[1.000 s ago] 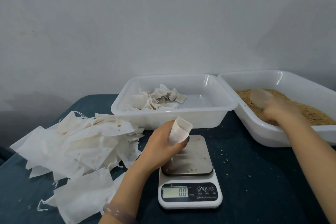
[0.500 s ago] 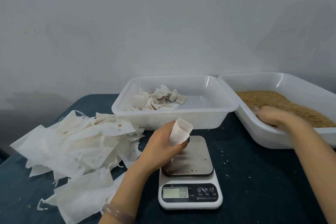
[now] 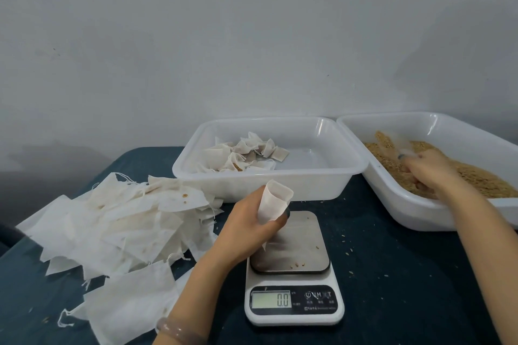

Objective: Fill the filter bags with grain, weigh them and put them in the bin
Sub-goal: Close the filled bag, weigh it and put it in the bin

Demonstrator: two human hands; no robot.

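Centre frame, the left hand [image 3: 246, 221] curls its fingers round an open-mouthed filter bag [image 3: 273, 202], upright just above the scale [image 3: 291, 300]. At right, the blurred right hand [image 3: 429, 171] grips a translucent scoop [image 3: 398, 143] in the grain [image 3: 476, 179].

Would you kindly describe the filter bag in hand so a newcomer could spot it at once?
Find the white scale, front centre. Above its steel plate the left hand grips one filter bag. Unlike the flat heap beside it, its mouth gapes open.
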